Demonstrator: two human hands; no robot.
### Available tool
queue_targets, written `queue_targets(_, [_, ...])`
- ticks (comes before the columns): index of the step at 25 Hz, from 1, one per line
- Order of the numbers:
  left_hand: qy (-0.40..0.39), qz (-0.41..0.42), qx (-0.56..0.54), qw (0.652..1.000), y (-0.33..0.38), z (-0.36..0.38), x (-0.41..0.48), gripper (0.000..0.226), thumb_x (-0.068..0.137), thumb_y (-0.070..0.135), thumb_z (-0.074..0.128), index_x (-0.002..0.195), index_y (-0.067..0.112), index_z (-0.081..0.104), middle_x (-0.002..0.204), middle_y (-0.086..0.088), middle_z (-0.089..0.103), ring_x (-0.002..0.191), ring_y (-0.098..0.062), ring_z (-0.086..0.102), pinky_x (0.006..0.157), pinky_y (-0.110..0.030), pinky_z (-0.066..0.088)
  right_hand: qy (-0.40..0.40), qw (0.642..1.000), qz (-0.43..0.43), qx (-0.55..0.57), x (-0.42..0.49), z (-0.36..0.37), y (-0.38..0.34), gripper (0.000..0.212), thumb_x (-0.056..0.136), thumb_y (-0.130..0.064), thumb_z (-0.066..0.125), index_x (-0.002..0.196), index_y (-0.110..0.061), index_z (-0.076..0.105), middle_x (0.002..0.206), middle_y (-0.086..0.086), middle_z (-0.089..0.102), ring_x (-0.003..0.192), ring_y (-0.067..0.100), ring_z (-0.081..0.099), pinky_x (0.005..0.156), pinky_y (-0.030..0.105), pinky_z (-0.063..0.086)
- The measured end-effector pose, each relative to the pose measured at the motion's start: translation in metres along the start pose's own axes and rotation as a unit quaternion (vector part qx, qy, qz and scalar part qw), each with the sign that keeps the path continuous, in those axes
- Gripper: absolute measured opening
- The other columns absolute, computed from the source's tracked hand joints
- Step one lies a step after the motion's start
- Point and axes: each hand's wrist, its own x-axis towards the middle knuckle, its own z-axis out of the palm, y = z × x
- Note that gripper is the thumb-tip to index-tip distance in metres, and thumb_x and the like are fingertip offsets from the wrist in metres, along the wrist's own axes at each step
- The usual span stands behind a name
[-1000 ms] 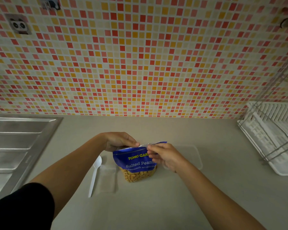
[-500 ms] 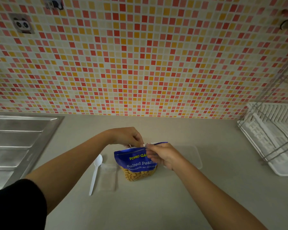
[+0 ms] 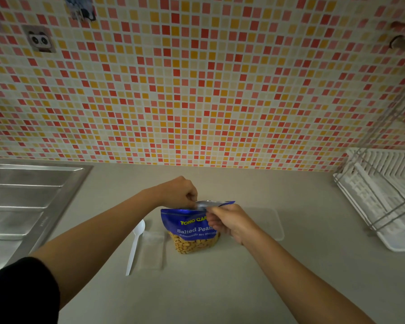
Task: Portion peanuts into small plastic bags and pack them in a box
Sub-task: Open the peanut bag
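Kitchen counter (image 3: 220,288), pale grey, seen from above through a camera worn on a person's head. A blue bag of salted peanuts (image 3: 193,230) stands upright near the middle of it, and peanuts show through the clear lower part of the bag. The left hand (image 3: 181,192) reaches in from the left with its fingers curled, pinching the top edge of the bag at its left corner. The right hand (image 3: 230,222) pinches the same top edge from the right and covers part of the printed label. A silvery strip of the bag's top shows between the two hands.

Small clear plastic bags (image 3: 152,251) lie flat just left of the peanut bag; how many cannot be told. A white plastic spoon (image 3: 135,244) lies beside them, its bowl pointing away from the person. A shallow clear plastic box (image 3: 269,223) sits behind the right hand. A steel sink (image 3: 31,202) is at far left and a white dish rack (image 3: 384,199) at far right. A wall of red, orange and cream tiles (image 3: 197,90) rises behind.
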Motion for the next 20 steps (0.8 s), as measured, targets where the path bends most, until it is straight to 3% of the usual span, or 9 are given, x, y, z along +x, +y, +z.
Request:
queue_targets(6, [0.123, 0.015, 0.177, 0.976, 0.001, 0.006, -0.004, 0.025, 0.096, 0.025, 0.043, 0.103, 0.01, 0.062, 0.098, -0.007, 0.065, 0.085, -0.018, 0.058, 0.077, -0.028, 0.047, -0.059, 0.977, 0.005, -0.205, -0.013, -0.004, -0.001, 0.022, 0.086, -0.019, 0.053, 0.066, -0.014, 0.06, 0.061, -0.002, 0.06, 0.041, 0.0, 0.055, 0.042, 0.01, 0.043])
queue_targets(9, [0.14, 0.035, 0.236, 0.961, -0.004, 0.01, -0.003, 0.02, 0.094, 0.02, 0.049, 0.107, 0.009, 0.06, 0.102, -0.007, 0.064, 0.091, -0.021, 0.06, 0.079, -0.03, 0.048, -0.098, 0.942, -0.004, -0.32, -0.021, -0.005, -0.002, 0.024, 0.085, -0.021, 0.054, 0.063, -0.013, 0.06, 0.06, -0.002, 0.06, 0.038, -0.002, 0.055, 0.042, 0.01, 0.043])
queue_targets(11, [0.141, 0.036, 0.232, 0.962, -0.004, 0.013, -0.002, 0.021, 0.094, 0.019, 0.05, 0.11, 0.009, 0.06, 0.105, -0.007, 0.064, 0.094, -0.021, 0.06, 0.082, -0.029, 0.048, -0.106, 0.939, -0.009, -0.328, -0.025, -0.009, -0.007, 0.025, 0.086, -0.024, 0.055, 0.063, -0.014, 0.061, 0.062, -0.002, 0.062, 0.043, -0.001, 0.056, 0.046, 0.01, 0.045])
queue_targets(13, [0.157, 0.01, 0.141, 0.977, -0.002, 0.01, -0.005, 0.027, 0.095, 0.025, 0.047, 0.113, 0.01, 0.062, 0.108, -0.007, 0.066, 0.095, -0.019, 0.061, 0.084, -0.026, 0.047, -0.066, 0.934, -0.097, -0.336, -0.022, -0.017, -0.007, 0.03, 0.085, -0.035, 0.06, 0.062, -0.016, 0.062, 0.059, -0.004, 0.063, 0.047, 0.001, 0.057, 0.049, 0.012, 0.046])
queue_targets(14, [0.155, -0.013, 0.073, 0.985, -0.002, 0.007, -0.01, 0.031, 0.095, 0.03, 0.047, 0.115, 0.011, 0.062, 0.11, -0.005, 0.067, 0.093, -0.017, 0.061, 0.083, -0.024, 0.046, 0.003, 0.915, -0.187, -0.358, -0.019, -0.023, -0.006, 0.032, 0.084, -0.04, 0.062, 0.062, -0.017, 0.063, 0.057, -0.006, 0.062, 0.049, 0.001, 0.057, 0.052, 0.015, 0.046])
queue_targets(16, [0.115, -0.041, -0.043, 0.992, -0.004, 0.002, -0.024, 0.038, 0.093, 0.039, 0.05, 0.123, 0.017, 0.057, 0.107, 0.003, 0.066, 0.087, -0.011, 0.059, 0.08, -0.021, 0.046, 0.134, 0.84, -0.367, -0.377, -0.007, -0.044, 0.002, 0.015, 0.085, -0.032, 0.063, 0.082, -0.018, 0.068, 0.075, -0.006, 0.067, 0.068, 0.003, 0.06, 0.066, 0.022, 0.05])
queue_targets(17, [0.089, -0.049, -0.09, 0.991, -0.007, 0.003, -0.034, 0.041, 0.091, 0.041, 0.052, 0.127, 0.021, 0.053, 0.105, 0.006, 0.062, 0.085, -0.009, 0.058, 0.078, -0.02, 0.047, 0.14, 0.821, -0.397, -0.386, -0.001, -0.055, 0.007, 0.018, 0.086, -0.023, 0.062, 0.102, -0.017, 0.067, 0.096, -0.003, 0.068, 0.085, 0.006, 0.061, 0.08, 0.026, 0.051])
queue_targets(18, [0.076, -0.057, -0.129, 0.987, -0.011, 0.007, -0.045, 0.043, 0.09, 0.041, 0.054, 0.129, 0.024, 0.049, 0.104, 0.008, 0.059, 0.086, -0.007, 0.058, 0.078, -0.019, 0.049, 0.119, 0.821, -0.391, -0.399, 0.007, -0.065, 0.014, 0.034, 0.087, -0.018, 0.06, 0.121, -0.016, 0.059, 0.116, -0.001, 0.064, 0.103, 0.009, 0.059, 0.093, 0.029, 0.047])
queue_targets(20, [0.109, -0.068, -0.182, 0.975, -0.021, 0.02, -0.063, 0.041, 0.088, 0.035, 0.059, 0.126, 0.024, 0.05, 0.103, 0.011, 0.06, 0.087, -0.007, 0.062, 0.081, -0.021, 0.053, 0.051, 0.854, -0.338, -0.393, 0.016, -0.075, 0.03, 0.049, 0.088, -0.017, 0.06, 0.135, -0.017, 0.047, 0.133, -0.001, 0.055, 0.119, 0.009, 0.052, 0.103, 0.025, 0.04])
